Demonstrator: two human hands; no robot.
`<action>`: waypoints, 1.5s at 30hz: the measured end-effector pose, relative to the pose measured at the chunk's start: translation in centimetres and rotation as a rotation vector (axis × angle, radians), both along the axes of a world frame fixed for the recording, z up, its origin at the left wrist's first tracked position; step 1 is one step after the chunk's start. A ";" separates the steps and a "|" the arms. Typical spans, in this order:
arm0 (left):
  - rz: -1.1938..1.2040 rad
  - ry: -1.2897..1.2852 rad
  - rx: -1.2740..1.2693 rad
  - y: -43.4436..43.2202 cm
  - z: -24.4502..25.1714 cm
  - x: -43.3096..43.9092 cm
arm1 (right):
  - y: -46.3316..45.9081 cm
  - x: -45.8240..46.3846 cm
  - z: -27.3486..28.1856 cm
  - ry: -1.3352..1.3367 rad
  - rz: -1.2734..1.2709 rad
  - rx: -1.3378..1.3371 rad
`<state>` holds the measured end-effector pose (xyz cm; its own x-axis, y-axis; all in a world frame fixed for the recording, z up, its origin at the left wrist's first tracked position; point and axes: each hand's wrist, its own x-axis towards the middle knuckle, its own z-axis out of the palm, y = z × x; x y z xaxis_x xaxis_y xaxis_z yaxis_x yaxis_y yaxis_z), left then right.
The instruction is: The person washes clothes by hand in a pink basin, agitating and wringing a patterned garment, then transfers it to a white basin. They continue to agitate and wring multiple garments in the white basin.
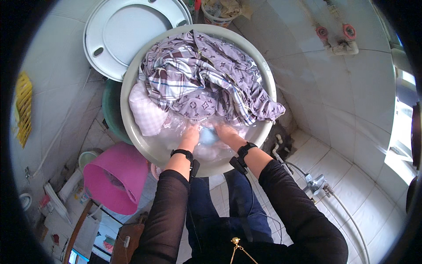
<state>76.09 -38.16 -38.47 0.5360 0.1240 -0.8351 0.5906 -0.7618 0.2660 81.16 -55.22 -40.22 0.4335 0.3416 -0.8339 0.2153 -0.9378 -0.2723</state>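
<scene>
A large pale basin point(148, 152) full of water stands before me. Both my left hand point(191, 129) and my right hand point(225, 130) are dipped in its water at the near side, fingers hidden by splashes and cloth. Between them lies a light blue item point(208, 136) under the surface, too blurred to name. Purple printed fabric point(227, 56) and plaid fabric point(178, 77) are heaped wet in the far half, one corner hanging over the right rim. Pink checked cloth point(147, 110) bulges at the left wall.
Behind the basin at left leans a round white lid-like piece point(95, 36). A green tub point(113, 110) and a pink plastic bucket point(115, 176) stand left. On the right are a metal mixer tap point(316, 184) with a hose and red-handled valves point(348, 32) on the tiled wall.
</scene>
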 end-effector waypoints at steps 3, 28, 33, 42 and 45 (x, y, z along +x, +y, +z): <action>0.029 0.143 -0.038 0.5 -1.6 0.1 | -0.3 -0.4 -1.4 -0.031 0.092 0.164; 0.324 -0.726 -0.446 10.4 32.0 -2.8 | -3.6 5.0 34.2 -0.264 -0.538 0.920; 0.351 -1.038 -0.754 8.0 49.9 -3.0 | -1.9 3.6 51.4 -0.165 -0.566 1.315; 0.315 -1.257 -1.019 1.1 61.9 -4.2 | 1.1 -1.8 60.7 -0.451 -0.053 1.432; 0.266 -1.310 -0.757 0.1 56.3 -4.4 | 3.3 -1.0 55.1 -0.605 -0.094 1.258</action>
